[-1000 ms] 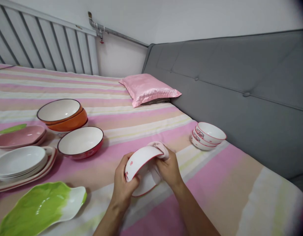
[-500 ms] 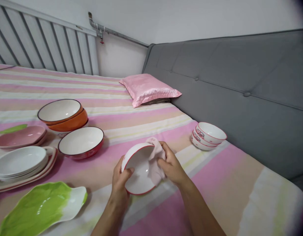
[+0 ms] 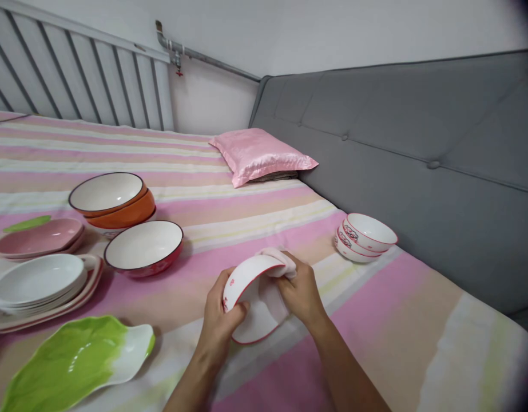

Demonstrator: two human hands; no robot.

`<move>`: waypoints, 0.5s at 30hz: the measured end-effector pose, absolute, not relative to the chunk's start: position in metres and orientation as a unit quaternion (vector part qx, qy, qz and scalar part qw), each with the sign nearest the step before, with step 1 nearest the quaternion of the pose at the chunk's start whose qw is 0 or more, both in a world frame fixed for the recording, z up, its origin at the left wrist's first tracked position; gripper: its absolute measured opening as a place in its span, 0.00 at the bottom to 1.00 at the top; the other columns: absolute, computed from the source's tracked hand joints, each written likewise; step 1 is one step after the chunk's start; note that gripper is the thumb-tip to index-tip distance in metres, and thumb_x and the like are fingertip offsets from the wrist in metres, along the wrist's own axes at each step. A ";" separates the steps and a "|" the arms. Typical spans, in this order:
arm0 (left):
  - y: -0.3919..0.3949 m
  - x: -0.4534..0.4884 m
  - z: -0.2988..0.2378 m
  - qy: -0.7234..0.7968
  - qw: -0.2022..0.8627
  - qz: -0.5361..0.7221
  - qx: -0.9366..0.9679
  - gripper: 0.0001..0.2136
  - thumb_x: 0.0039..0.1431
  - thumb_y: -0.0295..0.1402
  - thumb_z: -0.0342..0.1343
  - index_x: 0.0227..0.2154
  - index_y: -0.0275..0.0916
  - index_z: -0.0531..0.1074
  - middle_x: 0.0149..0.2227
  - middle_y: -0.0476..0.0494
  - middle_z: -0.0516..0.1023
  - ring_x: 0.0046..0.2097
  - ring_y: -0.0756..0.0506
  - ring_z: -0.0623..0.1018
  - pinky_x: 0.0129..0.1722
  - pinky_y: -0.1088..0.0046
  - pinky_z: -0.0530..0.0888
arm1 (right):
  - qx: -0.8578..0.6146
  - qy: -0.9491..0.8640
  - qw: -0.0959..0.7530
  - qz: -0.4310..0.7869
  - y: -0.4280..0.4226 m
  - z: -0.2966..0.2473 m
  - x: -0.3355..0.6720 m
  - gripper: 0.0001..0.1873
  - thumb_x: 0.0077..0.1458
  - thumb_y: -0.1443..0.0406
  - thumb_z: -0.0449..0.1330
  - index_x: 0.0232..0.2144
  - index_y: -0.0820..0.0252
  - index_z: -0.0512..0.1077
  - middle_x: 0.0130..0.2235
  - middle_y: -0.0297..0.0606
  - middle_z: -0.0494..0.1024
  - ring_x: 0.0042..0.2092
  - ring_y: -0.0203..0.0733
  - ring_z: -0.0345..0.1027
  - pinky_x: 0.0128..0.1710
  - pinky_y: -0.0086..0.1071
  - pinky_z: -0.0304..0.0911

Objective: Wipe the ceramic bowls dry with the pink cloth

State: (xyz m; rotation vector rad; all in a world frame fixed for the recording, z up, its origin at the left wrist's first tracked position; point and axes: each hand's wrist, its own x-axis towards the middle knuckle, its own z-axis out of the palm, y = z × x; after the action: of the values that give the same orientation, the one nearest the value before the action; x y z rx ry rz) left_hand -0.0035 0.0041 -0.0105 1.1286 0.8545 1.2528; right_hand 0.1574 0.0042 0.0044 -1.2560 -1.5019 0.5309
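Note:
A white bowl (image 3: 257,312) with a red rim is tilted on its side above the striped bedsheet, its opening toward me. My left hand (image 3: 221,315) grips its left side, thumb inside and fingers behind the outer wall. A pale pink cloth (image 3: 285,263) is bunched over the bowl's upper right rim. My right hand (image 3: 301,290) is closed on this cloth, pressing it against the rim; part of the cloth is hidden by the fingers. To the right, similar red-rimmed bowls (image 3: 366,234) stand in a stack near the grey headboard.
At left lie a green leaf-shaped dish (image 3: 70,360), stacked white oval plates (image 3: 38,280), pink dishes (image 3: 40,237), a red bowl (image 3: 144,249) and stacked orange bowls (image 3: 118,209). A pink pillow (image 3: 264,154) rests by the grey headboard (image 3: 396,126). A radiator (image 3: 79,68) stands behind.
The bowl has tipped and turned, showing more of its outer wall. My right hand has shifted the cloth up onto the rim. Both hands moved slightly right in view.

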 end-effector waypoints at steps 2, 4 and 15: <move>0.004 -0.004 -0.011 0.369 0.576 0.537 0.493 0.21 0.36 0.35 0.55 0.39 0.38 0.70 0.28 0.47 0.69 0.30 0.46 0.67 0.27 0.74 0.63 | -0.532 -0.623 0.528 0.224 0.005 0.003 0.157 0.22 0.43 0.77 0.50 0.39 0.57 0.75 0.33 0.34 0.77 0.39 0.44 0.71 0.41 0.35 0.66; 0.005 -0.004 -0.012 0.373 0.566 0.540 0.499 0.21 0.36 0.35 0.54 0.39 0.38 0.70 0.28 0.48 0.68 0.29 0.46 0.66 0.27 0.74 0.64 | -0.541 -0.617 0.525 0.225 0.006 0.001 0.157 0.19 0.43 0.76 0.50 0.35 0.58 0.75 0.31 0.33 0.77 0.37 0.44 0.71 0.39 0.34 0.66; -0.001 0.003 -0.008 0.362 0.585 0.597 0.413 0.23 0.36 0.35 0.57 0.41 0.36 0.71 0.32 0.46 0.73 0.34 0.45 0.69 0.32 0.74 0.64 | -0.597 -0.564 0.513 0.250 0.010 -0.009 0.149 0.12 0.46 0.70 0.52 0.29 0.61 0.75 0.31 0.36 0.78 0.38 0.44 0.71 0.38 0.32 0.64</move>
State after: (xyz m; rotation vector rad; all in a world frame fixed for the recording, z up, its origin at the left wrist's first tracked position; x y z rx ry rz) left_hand 0.0026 -0.0012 -0.0083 0.9630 0.8445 1.3929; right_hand 0.1493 0.0104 -0.0089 -1.4344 -1.3562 0.6012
